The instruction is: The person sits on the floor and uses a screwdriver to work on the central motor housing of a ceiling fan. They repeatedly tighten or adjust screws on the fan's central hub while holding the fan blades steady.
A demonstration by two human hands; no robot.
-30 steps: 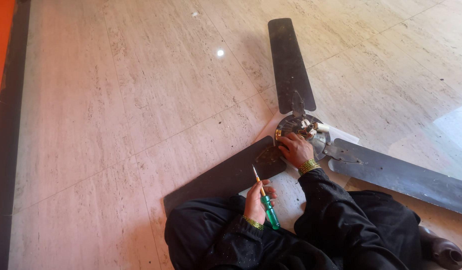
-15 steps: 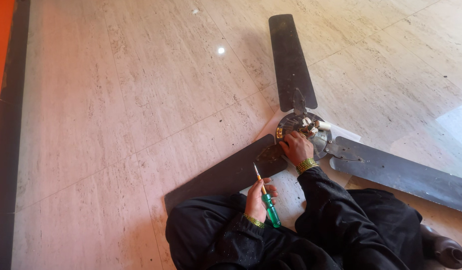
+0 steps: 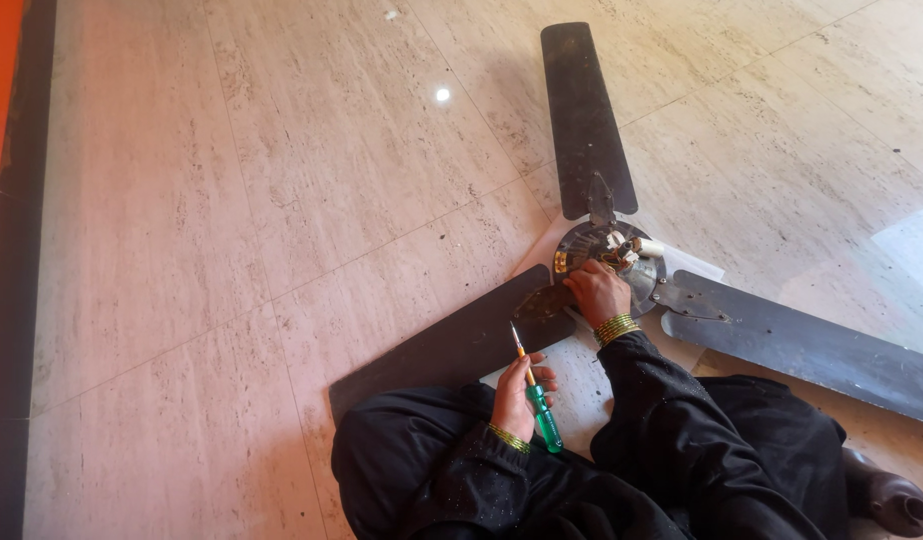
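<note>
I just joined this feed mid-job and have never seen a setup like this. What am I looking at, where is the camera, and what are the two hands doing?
There is no machine here: a person in black clothing sits on a pale stone-tiled floor, and the single camera is worn on their head, looking down at their own hands. On the floor lies a dark brown three-bladed ceiling fan, with a sheet of white paper under its middle. The round metal motor hub at the centre is open, showing small white parts and wiring. The right hand, with gold bangles at the wrist, rests on that hub, fingers at the parts. The left hand is nearer the lap and holds a screwdriver with a green see-through handle, its tip pointing up toward the hub. A dark shoe shows at lower right.
</note>
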